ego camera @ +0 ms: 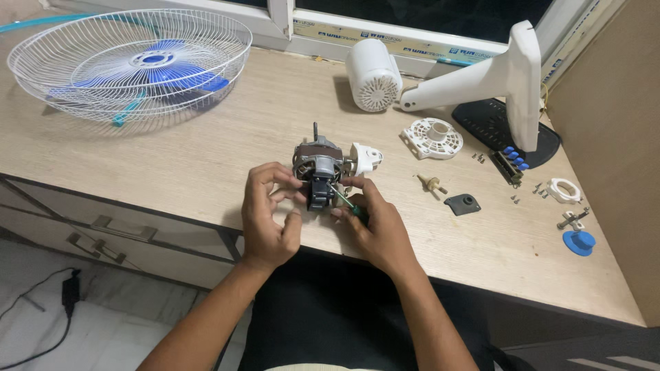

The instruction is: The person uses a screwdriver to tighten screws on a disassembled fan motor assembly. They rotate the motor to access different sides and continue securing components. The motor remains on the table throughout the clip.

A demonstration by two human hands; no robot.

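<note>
Nearest the head camera are the person's two forearms, rising from a dark lap toward the front edge of a pale wood-grain desk (pixel 206 158). The left hand (pixel 268 213) is curled around the near side of a small fan motor (pixel 317 168), fingers bent on its metal body and thumb pressed up from below. The right hand (pixel 375 223) is closed on a green-handled screwdriver (pixel 344 200), whose tip meets the motor's dark lower part. The motor sits at the desk's near middle, its shaft pointing away, with a white plastic piece (pixel 364 158) attached on its right.

Farther back on the left lies a white wire fan guard (pixel 130 62) with blue blades (pixel 165 72) inside it. At the back stands a white motor housing (pixel 373 74), beside a white fan stand (pixel 502 79) on a black base (pixel 495 124). To the right are scattered a round white vented cover (pixel 432 139), a blue-buttoned switch block (pixel 512 163), a brass fitting (pixel 432 184), a dark grey plate (pixel 462 204), a white ring (pixel 564 190), a blue knob (pixel 579 242) and loose screws (pixel 479 158).

A window frame (pixel 385 34) runs behind the desk, drawers (pixel 103 230) sit below it, and a black cable (pixel 65 295) lies on the pale tiled floor.
</note>
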